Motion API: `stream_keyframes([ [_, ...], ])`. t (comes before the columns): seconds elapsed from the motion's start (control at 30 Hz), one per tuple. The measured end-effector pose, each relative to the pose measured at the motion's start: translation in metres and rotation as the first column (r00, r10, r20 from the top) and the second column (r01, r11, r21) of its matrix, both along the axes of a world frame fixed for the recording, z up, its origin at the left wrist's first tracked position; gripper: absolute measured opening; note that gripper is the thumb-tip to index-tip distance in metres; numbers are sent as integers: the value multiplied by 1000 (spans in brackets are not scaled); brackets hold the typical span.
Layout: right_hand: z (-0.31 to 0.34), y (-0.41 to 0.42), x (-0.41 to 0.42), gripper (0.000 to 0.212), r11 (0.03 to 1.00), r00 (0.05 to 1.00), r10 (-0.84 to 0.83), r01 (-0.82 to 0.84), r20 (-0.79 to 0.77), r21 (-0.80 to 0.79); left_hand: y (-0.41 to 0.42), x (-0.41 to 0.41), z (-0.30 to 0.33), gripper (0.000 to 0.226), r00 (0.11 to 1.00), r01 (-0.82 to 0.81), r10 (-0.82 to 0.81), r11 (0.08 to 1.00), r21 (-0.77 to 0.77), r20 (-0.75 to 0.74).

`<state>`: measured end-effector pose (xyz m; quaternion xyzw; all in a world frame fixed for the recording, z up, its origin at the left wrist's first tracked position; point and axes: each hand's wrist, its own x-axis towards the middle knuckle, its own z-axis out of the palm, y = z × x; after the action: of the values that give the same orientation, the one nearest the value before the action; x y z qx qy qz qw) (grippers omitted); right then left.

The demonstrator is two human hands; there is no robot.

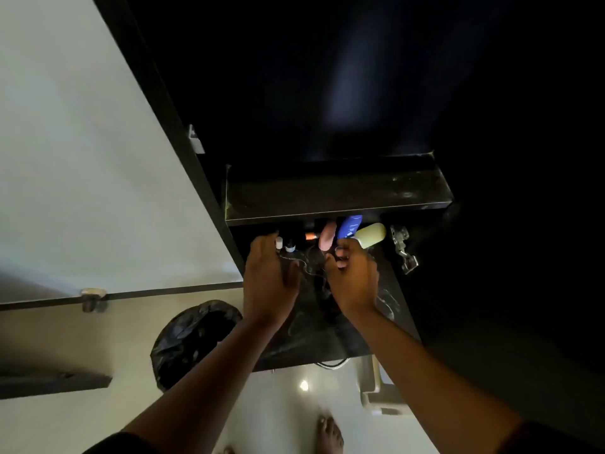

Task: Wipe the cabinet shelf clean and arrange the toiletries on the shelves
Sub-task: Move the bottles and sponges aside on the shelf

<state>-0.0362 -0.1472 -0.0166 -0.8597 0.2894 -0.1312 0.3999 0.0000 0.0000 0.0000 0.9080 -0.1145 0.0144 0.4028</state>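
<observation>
Both my hands reach into a dark cabinet, over its lower shelf [327,339]. My left hand [266,280] hovers with fingers apart, its fingertips beside a small white-capped bottle [279,242] and a small dark bottle [290,247]. My right hand [355,280] is curled around the cap end of a pale green bottle [373,235], which lies tilted. Behind it stand a blue bottle [350,225], a pink item [328,235] and an orange item [311,236]. The upper shelf [337,194] above them is bare and dusty.
The white cabinet door [82,158] hangs open at the left. A metal hinge [404,250] sits on the right wall. Thin wires [304,267] lie on the lower shelf. Below are a black-bagged bin [193,342], a pale plastic stool [379,394] and my bare foot [329,434].
</observation>
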Motion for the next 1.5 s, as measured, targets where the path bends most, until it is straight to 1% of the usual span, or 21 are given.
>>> stream_keyframes([
  [0.07,-10,-4,11,23,996,997,-71,71,10,45,-8,11,-14,57,999,-30,30,999,-12,-13],
  [0.17,-27,-8,23,26,986,992,-121,118,19,120,-15,28,-42,60,993,-72,75,997,33,-87],
  [0.33,-56,-7,33,43,972,982,-172,155,83,178,-21,50,-75,63,985,-112,118,992,59,-125],
  [0.4,-66,-6,37,49,973,979,-179,161,100,166,-20,55,-85,65,982,-127,135,990,63,-135],
  [0.5,-73,-6,44,50,979,977,-185,175,103,104,-19,61,-95,65,981,-138,146,988,70,-130],
  [0.6,-75,-6,51,45,978,976,-196,187,93,95,-20,66,-101,50,974,-161,171,984,78,-146],
  [0.67,-73,-5,55,41,971,972,-222,214,76,104,-21,69,-103,46,971,-168,178,983,77,-157],
  [0.7,-72,-5,56,46,970,970,-230,223,73,101,-22,70,-104,46,971,-167,175,984,61,-163],
  [0.77,-70,-4,57,64,973,972,-224,219,76,72,-24,72,-104,48,973,-163,167,986,39,-157],
  [0.8,-71,-4,57,68,975,973,-218,214,75,62,-25,73,-105,48,975,-162,166,986,36,-151],
  [0.83,-72,-5,57,67,976,974,-215,211,67,54,-25,74,-106,46,975,-167,170,985,33,-144],
  [0.87,-75,-6,58,61,977,976,-211,209,54,46,-25,75,-108,43,974,-176,179,984,28,-142],
  [0.97,-81,-9,60,28,976,976,-217,217,19,-2,-24,76,-110,36,974,-190,187,982,-11,-132],
  [1.03,-82,-9,58,13,980,981,-193,194,27,-42,-23,75,-111,36,975,-186,179,981,-47,-133],
  [1.07,-83,-9,56,9,983,985,-168,170,42,-63,-22,74,-110,36,975,-186,177,981,-60,-134],
  [1.27,-91,1,40,12,991,993,-87,94,75,-95,-18,63,-112,34,973,-200,183,974,-111,-143],
  [1.4,-91,15,21,18,994,995,-17,27,94,-108,-9,39,-112,33,985,-154,145,983,-103,-88],
  [1.5,-94,26,7,14,993,998,10,-2,64,-120,3,16,-111,31,987,-154,148,983,-98,-61],
])
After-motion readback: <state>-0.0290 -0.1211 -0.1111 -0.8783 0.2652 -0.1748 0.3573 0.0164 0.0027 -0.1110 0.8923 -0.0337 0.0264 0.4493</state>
